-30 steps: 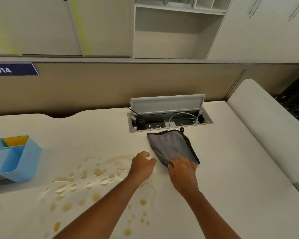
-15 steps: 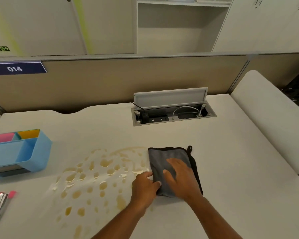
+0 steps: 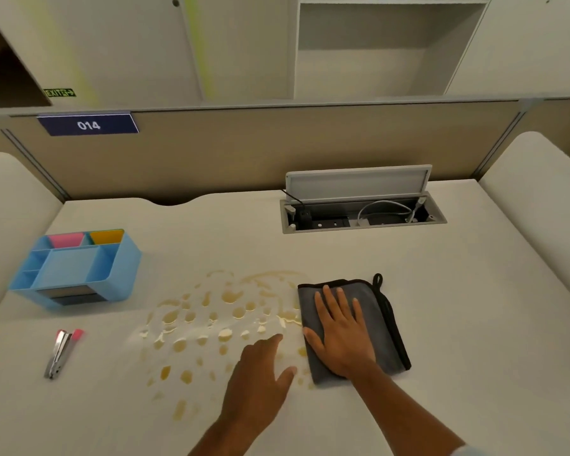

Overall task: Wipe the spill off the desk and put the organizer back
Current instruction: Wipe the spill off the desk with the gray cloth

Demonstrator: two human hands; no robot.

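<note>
A yellowish spill [image 3: 211, 324] of many drops spreads over the middle of the white desk [image 3: 458, 307]. A folded grey cloth [image 3: 380, 327] with black trim lies at the spill's right edge. My right hand [image 3: 341, 334] lies flat on the cloth, fingers spread and pressing down. My left hand [image 3: 260, 370] hovers open just left of the cloth, over the near drops, holding nothing. The blue organizer [image 3: 76, 268], with pink and yellow compartments at its back, stands at the left of the desk.
A stapler with pink ends [image 3: 61, 352] lies near the front left. An open cable box [image 3: 359, 212] with its lid up sits at the back right. A beige partition [image 3: 277, 146] closes the back, padded side panels flank the desk.
The cloth was dragged from beside the cable box toward me to the spill's right edge. My left hand let go of its edge and opened; my right hand flattened on top.
</note>
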